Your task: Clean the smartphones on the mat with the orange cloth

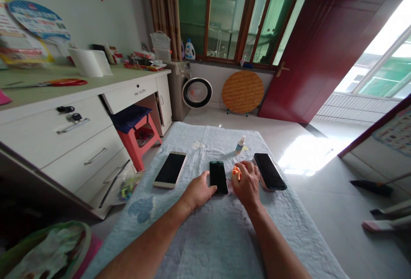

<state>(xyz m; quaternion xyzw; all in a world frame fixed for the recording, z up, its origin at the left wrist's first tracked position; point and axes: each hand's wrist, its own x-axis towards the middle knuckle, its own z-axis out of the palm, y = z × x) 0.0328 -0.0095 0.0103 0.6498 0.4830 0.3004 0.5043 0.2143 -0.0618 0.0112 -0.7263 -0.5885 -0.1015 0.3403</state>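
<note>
A dark smartphone lies in the middle of the cloth-covered table. My left hand grips its left side, the thumb near the lower edge and the fingers along the side. Just right of that phone, my right hand is closed around a crumpled orange cloth. A gold-framed smartphone rests to the left. On the right, close by my right hand, is a black smartphone with a pinkish edge. Behind them stands a small spray bottle, upright.
A pale blue quilted cloth covers the table. To the left are a white desk with drawers, a red stool and a waste bin. A washing machine with its door open and a round wooden tabletop stand behind.
</note>
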